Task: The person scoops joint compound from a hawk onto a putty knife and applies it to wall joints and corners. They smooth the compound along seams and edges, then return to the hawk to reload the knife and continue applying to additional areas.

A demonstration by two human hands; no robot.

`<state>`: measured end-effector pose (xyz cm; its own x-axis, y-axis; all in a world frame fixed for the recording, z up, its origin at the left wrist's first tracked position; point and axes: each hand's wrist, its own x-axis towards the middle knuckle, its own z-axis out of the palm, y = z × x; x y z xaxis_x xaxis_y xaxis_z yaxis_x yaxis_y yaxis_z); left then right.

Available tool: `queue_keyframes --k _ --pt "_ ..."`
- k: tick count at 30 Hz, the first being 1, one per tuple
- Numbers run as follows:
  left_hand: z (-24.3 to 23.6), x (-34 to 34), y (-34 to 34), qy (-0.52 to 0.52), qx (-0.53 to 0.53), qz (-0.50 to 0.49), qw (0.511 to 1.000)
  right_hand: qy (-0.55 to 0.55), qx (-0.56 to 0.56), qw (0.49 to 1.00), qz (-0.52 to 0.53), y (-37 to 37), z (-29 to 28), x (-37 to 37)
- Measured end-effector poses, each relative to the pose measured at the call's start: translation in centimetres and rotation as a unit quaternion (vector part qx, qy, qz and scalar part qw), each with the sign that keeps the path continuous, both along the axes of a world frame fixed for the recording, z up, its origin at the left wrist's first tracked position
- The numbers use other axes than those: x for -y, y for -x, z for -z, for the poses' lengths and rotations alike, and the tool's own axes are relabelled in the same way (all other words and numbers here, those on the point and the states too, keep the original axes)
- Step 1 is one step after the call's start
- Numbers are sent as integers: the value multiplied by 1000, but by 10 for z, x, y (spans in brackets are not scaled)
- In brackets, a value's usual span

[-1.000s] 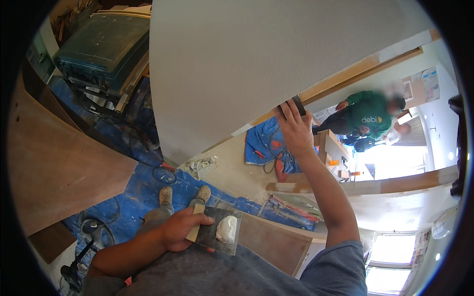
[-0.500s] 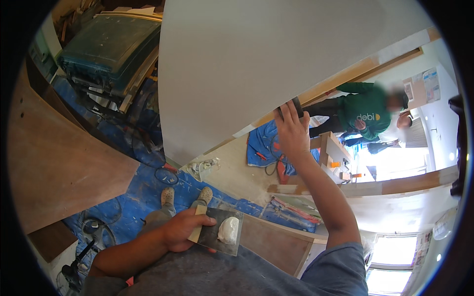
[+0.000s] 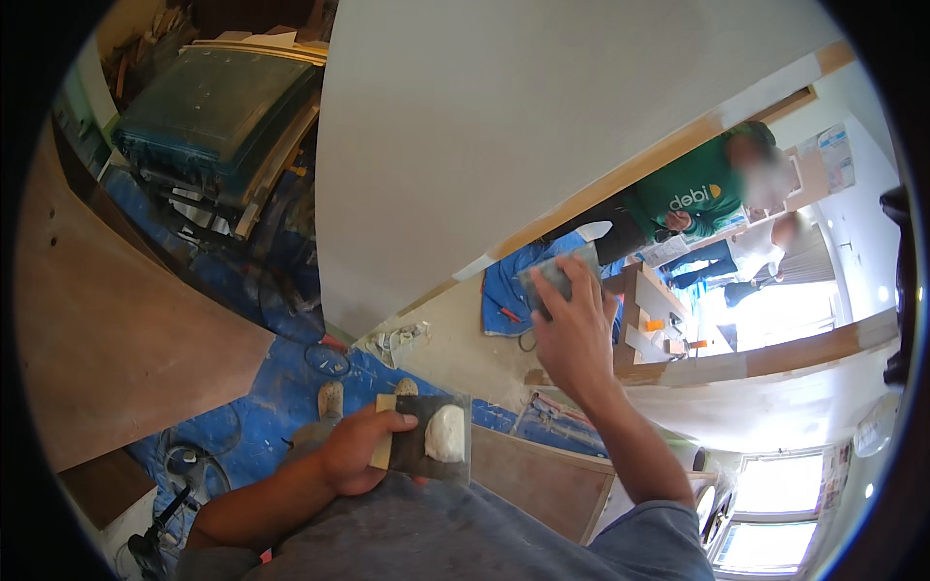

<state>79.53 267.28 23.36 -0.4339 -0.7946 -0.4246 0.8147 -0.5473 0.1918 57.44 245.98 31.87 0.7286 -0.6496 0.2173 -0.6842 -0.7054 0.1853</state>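
Your left hand (image 3: 356, 450) clamps the plate (image 3: 407, 441) before you, paste (image 3: 446, 434) on top; hold it level so nothing slides. Your right hand (image 3: 578, 341) grips the blade (image 3: 552, 275), farther right; load it evenly.

lower-right window (image 3: 780, 484) glaring white | upper left dim | fisheye bends straight lines | corners black

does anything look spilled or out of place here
Crumpled plastic lies by the lower corner of the grey panel, like litter, and the blue floor sheet looks smudged. White paste sits in one lump on the flat blade in the left hand.
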Motion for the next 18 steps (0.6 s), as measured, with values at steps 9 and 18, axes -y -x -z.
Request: queue_keyframes --k 9,18 --pt "-25 34 14 -55 -16 -105 993 -579 576 548 -180 11 -11 -106" --pt "-50 46 12 57 -3 -46 997 -413 276 866 -60 51 -30 -87"
